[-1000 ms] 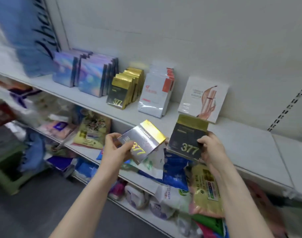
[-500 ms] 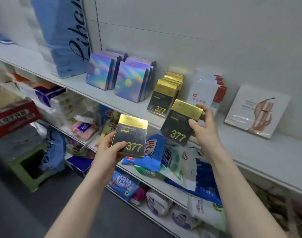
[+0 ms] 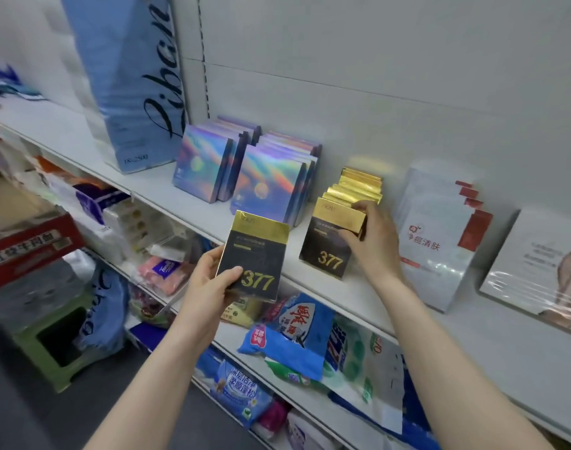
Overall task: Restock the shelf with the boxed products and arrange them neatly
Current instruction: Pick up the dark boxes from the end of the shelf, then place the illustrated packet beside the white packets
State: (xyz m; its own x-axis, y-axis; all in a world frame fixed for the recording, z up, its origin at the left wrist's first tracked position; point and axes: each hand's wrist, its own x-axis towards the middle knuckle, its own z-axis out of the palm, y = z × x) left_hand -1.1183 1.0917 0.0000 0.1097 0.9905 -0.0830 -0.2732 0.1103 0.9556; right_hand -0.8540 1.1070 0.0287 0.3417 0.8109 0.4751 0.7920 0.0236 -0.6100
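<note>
My left hand (image 3: 209, 284) grips a black box with a gold top marked 377 (image 3: 255, 254), upright in front of the white shelf (image 3: 359, 297). My right hand (image 3: 373, 241) holds a second 377 box (image 3: 326, 245) by its right edge. That box stands on the shelf at the front of a row of the same gold-topped boxes (image 3: 359, 186). The thumb lies on its face and the fingers reach behind it.
On the shelf stand holographic boxes (image 3: 268, 186) and a tall blue carton (image 3: 128, 79) to the left, white-and-red packs (image 3: 440, 241) and a white box (image 3: 537, 264) to the right. Lower shelves hold bagged goods (image 3: 287, 336). A green stool (image 3: 60, 336) stands on the floor.
My right hand has carried its 377 box up and forward onto the shelf, to the front of the gold row. My left hand has raised its box toward the shelf.
</note>
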